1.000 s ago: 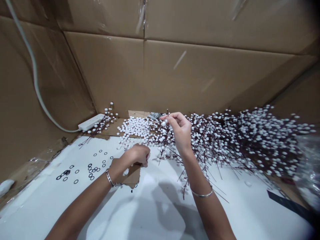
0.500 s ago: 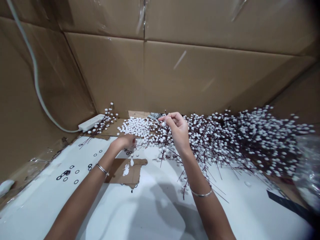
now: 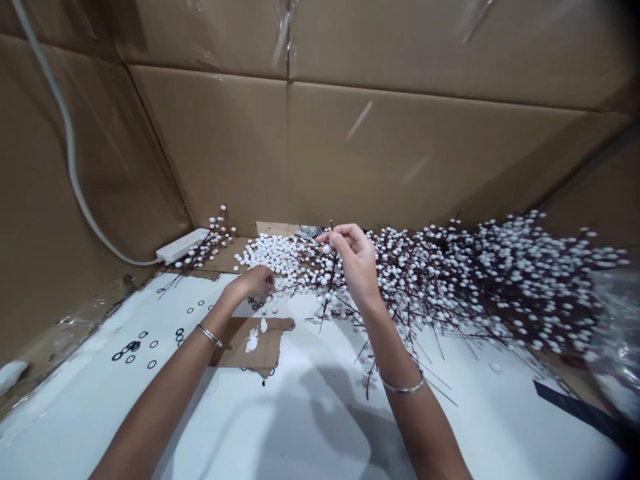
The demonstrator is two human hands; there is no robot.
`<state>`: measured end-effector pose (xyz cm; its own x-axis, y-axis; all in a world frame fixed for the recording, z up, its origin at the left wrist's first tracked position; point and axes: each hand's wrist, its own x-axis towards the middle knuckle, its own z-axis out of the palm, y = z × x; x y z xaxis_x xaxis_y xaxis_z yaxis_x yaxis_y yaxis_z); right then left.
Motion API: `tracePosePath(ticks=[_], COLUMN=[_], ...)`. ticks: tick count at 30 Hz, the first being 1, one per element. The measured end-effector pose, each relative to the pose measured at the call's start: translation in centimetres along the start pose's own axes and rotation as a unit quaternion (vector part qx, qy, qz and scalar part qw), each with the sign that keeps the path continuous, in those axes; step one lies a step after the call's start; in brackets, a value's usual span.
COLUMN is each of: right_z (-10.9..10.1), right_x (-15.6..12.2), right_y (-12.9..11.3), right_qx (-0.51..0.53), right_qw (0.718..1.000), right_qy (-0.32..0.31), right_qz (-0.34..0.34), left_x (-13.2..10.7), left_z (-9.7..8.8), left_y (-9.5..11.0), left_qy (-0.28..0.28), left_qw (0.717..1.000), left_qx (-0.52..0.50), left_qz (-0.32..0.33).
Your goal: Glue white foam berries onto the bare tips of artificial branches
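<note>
My right hand [image 3: 359, 263] is raised above the table with thumb and fingers pinched on an artificial berry stem [image 3: 331, 283], dark and thin with white berries. One white berry [image 3: 327, 249] shows just beside the fingertips. My left hand [image 3: 254, 281] is low at the near edge of a pile of loose white berries [image 3: 273, 252]. Its fingers are curled together and turned away, so what they hold, if anything, is hidden.
A large heap of white berry stems [image 3: 450, 280] spreads to the right. Cardboard scrap [image 3: 250, 357] with white smears lies below my left hand, near black rings [image 3: 133, 346]. A white power strip [image 3: 183, 246] with a cable stands at the back left. Cardboard walls [image 3: 425, 147] enclose the table.
My left hand has shifted slightly to the right and up by the loose berries. The right hand stays almost in place, still pinching the stem.
</note>
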<state>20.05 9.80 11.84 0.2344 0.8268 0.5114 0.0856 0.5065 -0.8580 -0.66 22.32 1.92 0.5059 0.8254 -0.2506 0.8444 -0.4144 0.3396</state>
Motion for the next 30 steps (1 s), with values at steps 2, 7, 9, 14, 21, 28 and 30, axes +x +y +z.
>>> tracePosePath(ticks=[2,7,9,14,21,28,30], right_z=[0.0,0.1,0.1,0.3,0.2,0.3,0.4], right_x=[0.0,0.0,0.0,0.0,0.0,-0.1,-0.2], right_y=[0.0,0.0,0.0,0.1,0.1,0.1,0.1], right_qx=[-0.002,-0.005,0.002,0.001,0.000,0.007,0.009], right_qw=[1.000,1.000,1.000,1.000,1.000,1.000,1.000], right_qy=[0.000,-0.001,-0.001,0.001,-0.001,-0.001,-0.005], right_qz=[0.001,0.003,0.002,-0.001,-0.003,-0.004,-0.005], left_x=[0.1,-0.1,-0.2,-0.2,-0.1,0.9,1.4], left_z=[0.2,0.4,0.5,0.9,0.8,0.7,0.4], left_y=[0.0,0.4,0.5,0.5,0.2,-2.0,-2.8], left_qy=[-0.006,-0.015,-0.019,-0.015,-0.006,0.117,0.147], left_qw=[1.000,1.000,1.000,1.000,0.998,0.982,0.971], left_qx=[-0.005,-0.010,-0.014,-0.020,-0.055,-0.127,-0.163], left_qz=[-0.001,-0.012,-0.015,-0.010,0.020,0.081,0.092])
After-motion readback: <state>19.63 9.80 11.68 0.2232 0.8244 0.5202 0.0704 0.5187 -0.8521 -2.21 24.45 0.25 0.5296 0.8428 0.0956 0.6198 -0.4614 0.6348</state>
